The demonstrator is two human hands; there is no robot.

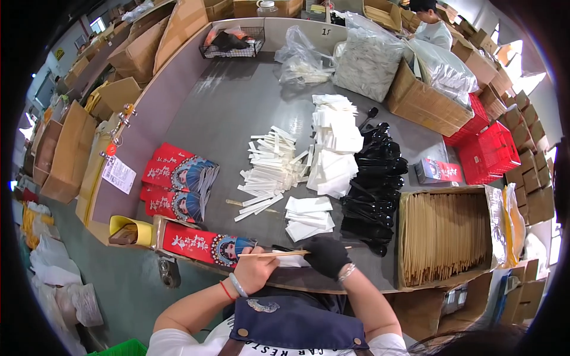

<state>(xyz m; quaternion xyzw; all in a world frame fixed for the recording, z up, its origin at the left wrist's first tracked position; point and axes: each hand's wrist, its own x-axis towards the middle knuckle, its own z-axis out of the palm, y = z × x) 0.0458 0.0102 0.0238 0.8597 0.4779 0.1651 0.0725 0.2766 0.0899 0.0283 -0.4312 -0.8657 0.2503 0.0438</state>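
Near the table's front edge, my bare left hand (256, 270) and my black-gloved right hand (327, 257) grip a pair of wooden chopsticks (279, 254) held level between them. White paper (293, 261) and a bit of something black show behind and under the chopsticks; what exactly they are is partly hidden. To the left of my left hand, a stack of red printed sleeves (193, 244) with an opera-face picture sits in an open carton. White folded packets (309, 217) lie just beyond my hands. Right of them runs a pile of black wrapped spoons (373, 190).
Narrow white paper strips (270, 169) are heaped mid-table, beside stacked white packets (335, 136). More red sleeves (175, 178) lie left. A carton of chopsticks (445, 237) stands at the right, near red baskets (490, 155). Another person (432, 26) is at the far right.
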